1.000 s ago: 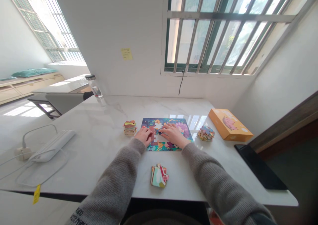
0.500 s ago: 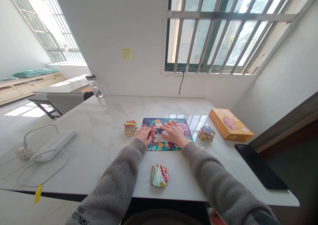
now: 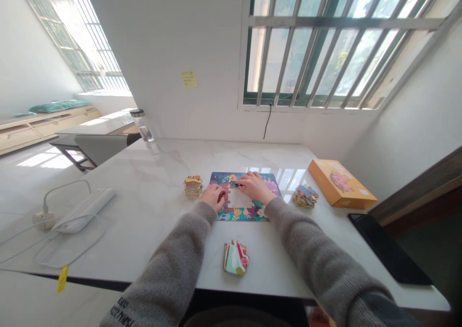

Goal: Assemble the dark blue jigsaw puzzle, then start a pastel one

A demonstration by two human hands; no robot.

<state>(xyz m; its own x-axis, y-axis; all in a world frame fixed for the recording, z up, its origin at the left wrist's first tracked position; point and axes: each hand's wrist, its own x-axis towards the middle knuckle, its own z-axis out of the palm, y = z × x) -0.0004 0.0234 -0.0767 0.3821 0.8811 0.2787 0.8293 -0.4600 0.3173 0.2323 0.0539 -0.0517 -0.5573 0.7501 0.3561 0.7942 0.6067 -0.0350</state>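
Observation:
A colourful puzzle (image 3: 236, 215) lies on the white table, with a pale unfilled area in its middle. My left hand (image 3: 214, 196) rests at its left edge, fingers curled together; what they hold, if anything, is too small to make out. Over the upper middle of the puzzle is my right hand (image 3: 254, 186), its fingertips closed on a dark blue puzzle piece (image 3: 238, 185). Stacks of pieces stand on both sides: a left stack (image 3: 193, 186) and a right stack (image 3: 305, 195). A smaller pile (image 3: 236, 258) lies nearer to me.
An orange box (image 3: 341, 183) and a black phone-like slab (image 3: 388, 247) lie at the right of the table (image 3: 151, 187). A power strip (image 3: 86, 210) with cables is at the left. A bottle (image 3: 142, 126) stands at the back left.
The view has shifted slightly. My right hand has moved up across the puzzle, and the dark blue piece has moved up with it, leaving more of the pale middle visible.

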